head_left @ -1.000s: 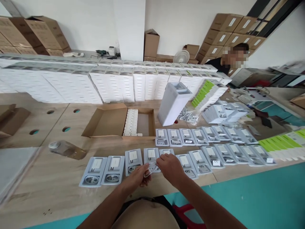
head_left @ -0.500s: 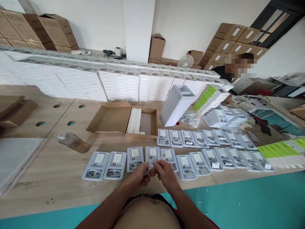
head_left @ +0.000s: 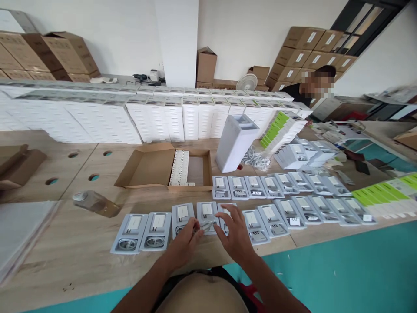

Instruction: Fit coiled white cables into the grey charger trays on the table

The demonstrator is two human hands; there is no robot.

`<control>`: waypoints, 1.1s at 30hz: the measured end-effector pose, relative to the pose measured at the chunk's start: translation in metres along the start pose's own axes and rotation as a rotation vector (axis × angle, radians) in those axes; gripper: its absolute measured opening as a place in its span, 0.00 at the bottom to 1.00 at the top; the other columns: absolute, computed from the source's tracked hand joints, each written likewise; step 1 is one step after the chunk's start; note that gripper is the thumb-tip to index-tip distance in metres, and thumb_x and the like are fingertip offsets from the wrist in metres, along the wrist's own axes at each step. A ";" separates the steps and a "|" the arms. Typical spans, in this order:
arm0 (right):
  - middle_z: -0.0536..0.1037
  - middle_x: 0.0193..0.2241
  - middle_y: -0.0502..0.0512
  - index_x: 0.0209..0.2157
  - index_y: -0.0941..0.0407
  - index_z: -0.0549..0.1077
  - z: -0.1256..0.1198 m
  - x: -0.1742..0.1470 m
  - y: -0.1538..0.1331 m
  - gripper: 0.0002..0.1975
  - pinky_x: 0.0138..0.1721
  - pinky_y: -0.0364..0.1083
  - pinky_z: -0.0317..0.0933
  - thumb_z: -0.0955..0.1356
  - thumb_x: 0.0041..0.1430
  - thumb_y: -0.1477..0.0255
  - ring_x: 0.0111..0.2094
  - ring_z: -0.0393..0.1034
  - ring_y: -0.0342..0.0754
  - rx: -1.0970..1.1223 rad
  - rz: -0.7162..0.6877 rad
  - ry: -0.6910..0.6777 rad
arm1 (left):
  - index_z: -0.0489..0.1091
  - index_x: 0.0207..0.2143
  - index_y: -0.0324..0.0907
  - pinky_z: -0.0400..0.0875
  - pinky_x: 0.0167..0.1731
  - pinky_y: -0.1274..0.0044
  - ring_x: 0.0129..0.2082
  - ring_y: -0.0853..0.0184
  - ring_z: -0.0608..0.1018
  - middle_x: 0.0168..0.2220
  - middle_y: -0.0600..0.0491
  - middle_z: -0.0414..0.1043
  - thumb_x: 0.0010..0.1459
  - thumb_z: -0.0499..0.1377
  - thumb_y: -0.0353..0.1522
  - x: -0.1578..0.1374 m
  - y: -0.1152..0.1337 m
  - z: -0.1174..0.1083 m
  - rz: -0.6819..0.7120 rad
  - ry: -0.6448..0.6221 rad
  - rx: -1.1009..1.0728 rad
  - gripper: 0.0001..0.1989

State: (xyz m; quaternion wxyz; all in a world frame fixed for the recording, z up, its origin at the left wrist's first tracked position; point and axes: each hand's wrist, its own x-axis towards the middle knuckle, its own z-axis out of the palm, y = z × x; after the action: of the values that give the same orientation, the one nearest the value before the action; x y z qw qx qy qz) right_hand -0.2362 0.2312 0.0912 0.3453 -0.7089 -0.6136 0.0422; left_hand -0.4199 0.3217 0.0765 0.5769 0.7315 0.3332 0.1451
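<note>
Between finger and thumb, my left hand (head_left: 183, 245) pinches a coiled white cable (head_left: 207, 225) over the front row of trays. My right hand (head_left: 237, 234) is just to its right, thumb and fingers apart, holding nothing. Beneath the cable lies a pale plastic tray (head_left: 206, 208) with a white power adapter in its upper part; my hands partly cover its lower part and the neighbouring trays. At the left end, a tray (head_left: 115, 248) and the tray beside it (head_left: 143, 242) each hold an adapter above a coiled cable. Several trays to the right show cards in their lower recess.
Behind the trays lie an open cardboard box (head_left: 143, 167) of white adapters, a tall stack of trays (head_left: 233, 143) and a heap of cables (head_left: 256, 158). A bottle (head_left: 97, 203) lies at left. White boxes (head_left: 156, 121) line the back; a co-worker (head_left: 295, 93) is at far right.
My right hand has let go of the cable and opened, moving slightly right. My left hand, still gripping the cable, has shifted a little left. The view has turned slightly.
</note>
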 end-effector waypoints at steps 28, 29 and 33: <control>0.78 0.33 0.53 0.39 0.52 0.77 -0.012 0.020 -0.005 0.11 0.37 0.45 0.60 0.62 0.65 0.69 0.35 0.71 0.48 0.133 -0.013 -0.303 | 0.61 0.31 0.43 0.50 0.18 0.80 0.16 0.73 0.64 0.23 0.55 0.71 0.54 0.48 0.32 0.005 0.009 0.000 -0.259 -0.039 -0.521 0.04; 0.78 0.32 0.54 0.38 0.53 0.76 -0.011 0.022 -0.006 0.11 0.38 0.46 0.59 0.62 0.65 0.70 0.36 0.70 0.49 0.049 -0.053 -0.317 | 0.60 0.30 0.43 0.50 0.17 0.80 0.15 0.73 0.63 0.21 0.55 0.70 0.52 0.47 0.31 0.007 0.003 0.002 -0.275 0.009 -0.510 0.04; 0.77 0.32 0.58 0.30 0.56 0.74 -0.008 0.026 -0.011 0.08 0.39 0.49 0.56 0.64 0.61 0.75 0.38 0.68 0.53 -0.293 -0.160 -0.323 | 0.61 0.29 0.43 0.52 0.18 0.81 0.17 0.72 0.64 0.21 0.55 0.70 0.51 0.48 0.32 0.015 -0.017 0.012 -0.283 0.091 -0.493 0.04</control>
State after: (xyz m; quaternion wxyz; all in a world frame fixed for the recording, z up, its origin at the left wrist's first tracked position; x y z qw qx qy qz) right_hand -0.2349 0.2508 0.1124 0.1385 -0.6846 -0.7146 0.0381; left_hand -0.4074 0.3246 0.0546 0.7363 0.5080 0.4124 0.1726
